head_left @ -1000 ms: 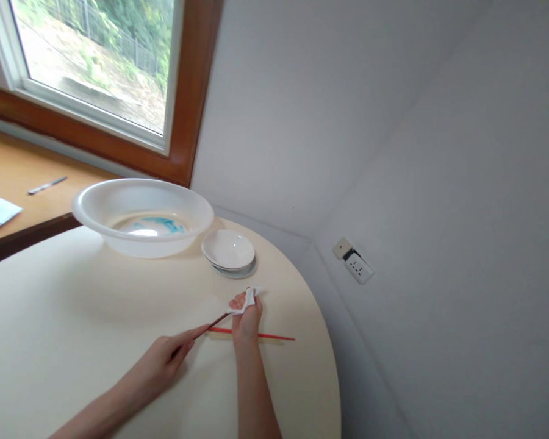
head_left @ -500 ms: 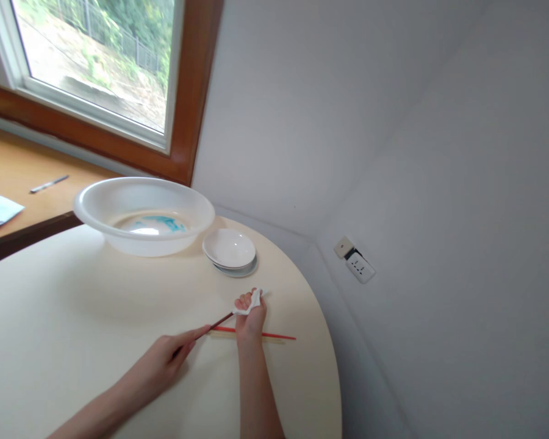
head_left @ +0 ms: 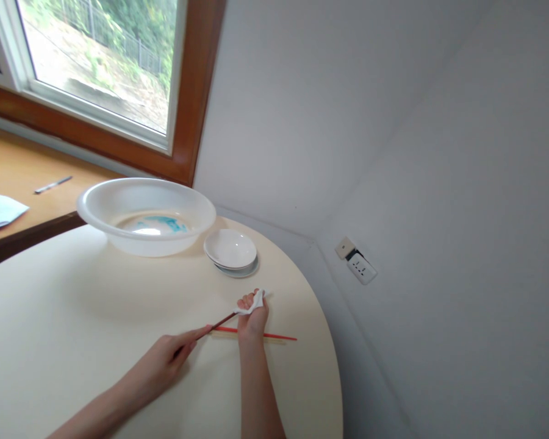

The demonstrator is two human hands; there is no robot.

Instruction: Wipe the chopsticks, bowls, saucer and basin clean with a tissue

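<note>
"Slim, dark reddish-brown stick [head_left: 223, 321]: where is it?"

"Between the two hands, above the bench, slanting toward two o'clock."

"Now everything else, biggest first, with twelve straight ahead."

"The bench [head_left: 59, 329] is round-edged, with a smooth cream top. On it, between ten and eleven o'clock from the right hand, stands a wide, translucent white plastic basin [head_left: 146, 246] with turquoise colour showing at its bottom. Just beside the basin, a shade before twelve from that hand, sits a low stack of glossy white shallow dishes [head_left: 231, 247]."

"And the hands?"

"The left hand [head_left: 176, 353] comes in from about seven, fingers closed around the brown stick. The right hand [head_left: 252, 320] comes from six, fingers curled tight on a cloth."

"Smaller things?"

"A thin red stick [head_left: 279, 336] lies roughly nine to three, passing below the right wrist. A pale, wood-coloured stick [head_left: 274, 341] lies just beside it, on the six o'clock side. Last, the crumpled white cloth [head_left: 257, 300], bunched at the brown stick's two o'clock end; the right hand hides how far it wraps."
</note>
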